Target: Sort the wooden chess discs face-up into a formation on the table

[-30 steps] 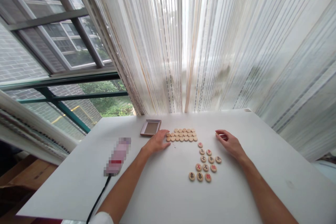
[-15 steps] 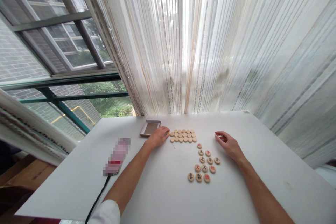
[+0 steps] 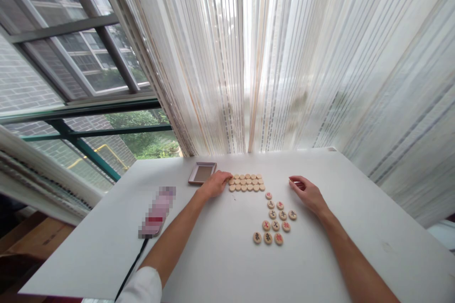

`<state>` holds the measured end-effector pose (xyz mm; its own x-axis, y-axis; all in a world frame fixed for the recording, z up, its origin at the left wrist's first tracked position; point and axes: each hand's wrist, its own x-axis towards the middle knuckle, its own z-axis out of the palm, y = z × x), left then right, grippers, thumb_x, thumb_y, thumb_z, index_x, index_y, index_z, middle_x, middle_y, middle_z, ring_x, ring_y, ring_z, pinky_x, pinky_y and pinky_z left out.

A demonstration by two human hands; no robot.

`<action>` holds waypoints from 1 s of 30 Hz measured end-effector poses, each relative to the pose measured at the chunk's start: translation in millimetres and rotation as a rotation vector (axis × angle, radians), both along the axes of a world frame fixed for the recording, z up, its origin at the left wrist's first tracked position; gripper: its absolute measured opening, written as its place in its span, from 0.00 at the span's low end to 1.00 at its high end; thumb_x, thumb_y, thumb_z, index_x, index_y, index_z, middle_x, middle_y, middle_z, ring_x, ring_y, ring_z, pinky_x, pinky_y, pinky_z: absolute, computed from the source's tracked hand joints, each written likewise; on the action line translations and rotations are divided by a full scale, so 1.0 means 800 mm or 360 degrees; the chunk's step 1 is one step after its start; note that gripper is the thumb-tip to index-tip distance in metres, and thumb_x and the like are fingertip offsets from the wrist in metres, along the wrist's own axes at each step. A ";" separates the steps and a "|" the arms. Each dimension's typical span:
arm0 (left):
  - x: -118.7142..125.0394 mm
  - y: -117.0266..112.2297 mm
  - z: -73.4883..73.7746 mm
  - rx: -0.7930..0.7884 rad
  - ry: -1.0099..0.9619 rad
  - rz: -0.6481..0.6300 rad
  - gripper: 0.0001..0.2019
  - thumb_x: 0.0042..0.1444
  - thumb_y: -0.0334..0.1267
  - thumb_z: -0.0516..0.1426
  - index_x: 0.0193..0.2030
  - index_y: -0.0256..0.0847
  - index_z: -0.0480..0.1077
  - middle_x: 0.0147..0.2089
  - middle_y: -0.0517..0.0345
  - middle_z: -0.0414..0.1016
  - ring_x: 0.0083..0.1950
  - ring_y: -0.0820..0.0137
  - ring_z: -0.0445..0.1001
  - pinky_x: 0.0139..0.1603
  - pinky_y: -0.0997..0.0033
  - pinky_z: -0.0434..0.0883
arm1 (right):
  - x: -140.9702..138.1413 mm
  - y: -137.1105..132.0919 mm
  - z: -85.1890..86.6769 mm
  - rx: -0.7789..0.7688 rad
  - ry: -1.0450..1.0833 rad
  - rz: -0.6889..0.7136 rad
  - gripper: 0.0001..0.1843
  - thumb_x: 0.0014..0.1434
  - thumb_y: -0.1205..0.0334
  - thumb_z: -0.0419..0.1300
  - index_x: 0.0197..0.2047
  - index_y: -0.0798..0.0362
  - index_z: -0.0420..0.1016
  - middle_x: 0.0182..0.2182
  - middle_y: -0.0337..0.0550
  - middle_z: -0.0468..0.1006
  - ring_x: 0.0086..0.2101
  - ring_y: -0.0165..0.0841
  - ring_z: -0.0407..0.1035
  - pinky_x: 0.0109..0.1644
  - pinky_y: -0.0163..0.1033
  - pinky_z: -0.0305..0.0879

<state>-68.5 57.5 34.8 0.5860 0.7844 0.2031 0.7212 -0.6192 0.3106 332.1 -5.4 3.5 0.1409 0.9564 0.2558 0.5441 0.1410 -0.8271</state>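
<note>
Several round wooden game discs lie on a white table (image 3: 220, 255). A tight block of blank-faced discs (image 3: 247, 182) sits at the far middle. My left hand (image 3: 215, 183) rests at that block's left end, fingers curled against the end disc. A loose cluster of discs with red and black characters (image 3: 275, 218) lies nearer to me. My right hand (image 3: 306, 191) rests on the table to the right of both groups, fingers loosely curled; a hint of red shows beneath them.
A small shallow pink-rimmed box (image 3: 202, 173) sits just left of my left hand. A blurred oblong device (image 3: 157, 211) with a black cable (image 3: 131, 267) lies at the left. Striped sheer curtains (image 3: 284, 57) hang behind the table; a window (image 3: 71, 66) is at the left.
My left hand drew back slightly to the left end of the blank block, fingers curling in. The right hand has hardly moved.
</note>
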 end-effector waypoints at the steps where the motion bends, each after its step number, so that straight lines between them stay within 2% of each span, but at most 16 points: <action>1: 0.000 0.000 0.000 0.0000 -0.0003 -0.0001 0.16 0.64 0.31 0.51 0.56 0.42 0.71 0.55 0.51 0.77 0.57 0.63 0.71 0.61 0.61 0.67 | 0.000 0.000 0.000 -0.0002 -0.0001 -0.0001 0.20 0.57 0.46 0.59 0.46 0.50 0.77 0.42 0.47 0.82 0.37 0.40 0.78 0.46 0.45 0.75; 14: -0.003 -0.017 -0.004 0.0023 -0.0043 0.0057 0.21 0.59 0.27 0.53 0.60 0.42 0.65 0.58 0.49 0.72 0.60 0.61 0.69 0.64 0.56 0.65 | -0.003 -0.002 0.007 -0.0003 -0.0016 -0.0013 0.20 0.57 0.45 0.59 0.45 0.50 0.78 0.41 0.47 0.83 0.37 0.41 0.78 0.46 0.46 0.74; 22: -0.005 -0.026 0.003 0.0036 -0.0138 0.0086 0.22 0.57 0.27 0.56 0.59 0.39 0.65 0.57 0.46 0.72 0.60 0.59 0.70 0.64 0.55 0.66 | -0.002 -0.002 0.005 0.0001 0.0017 -0.0021 0.21 0.56 0.45 0.61 0.45 0.50 0.77 0.41 0.48 0.83 0.37 0.41 0.78 0.46 0.48 0.74; 26: 0.004 -0.052 0.014 0.0087 -0.0252 0.0111 0.20 0.59 0.28 0.55 0.59 0.39 0.65 0.59 0.45 0.71 0.62 0.59 0.68 0.66 0.52 0.64 | -0.006 -0.005 0.010 0.0035 0.0070 -0.0023 0.22 0.57 0.44 0.60 0.47 0.51 0.76 0.44 0.50 0.81 0.38 0.42 0.77 0.46 0.49 0.75; 28: 0.017 -0.076 0.021 0.0105 -0.0314 0.0095 0.20 0.61 0.30 0.54 0.60 0.40 0.64 0.60 0.47 0.70 0.62 0.60 0.67 0.67 0.54 0.63 | -0.014 -0.010 0.019 0.0054 0.0105 0.0012 0.23 0.58 0.43 0.60 0.48 0.52 0.76 0.45 0.51 0.81 0.40 0.42 0.77 0.47 0.50 0.75; 30: 0.035 -0.104 0.030 0.0055 -0.0476 0.0037 0.18 0.62 0.32 0.54 0.59 0.42 0.66 0.58 0.49 0.72 0.61 0.62 0.69 0.64 0.57 0.67 | -0.029 -0.022 0.032 0.0064 0.0143 0.0101 0.22 0.60 0.44 0.60 0.49 0.51 0.75 0.46 0.51 0.80 0.41 0.42 0.77 0.48 0.48 0.76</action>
<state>-40.7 -25.7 58.7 0.4782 0.7866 0.3906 0.6151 -0.6174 0.4904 308.7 -23.1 28.9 0.1042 0.9533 0.2834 0.4568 0.2072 -0.8651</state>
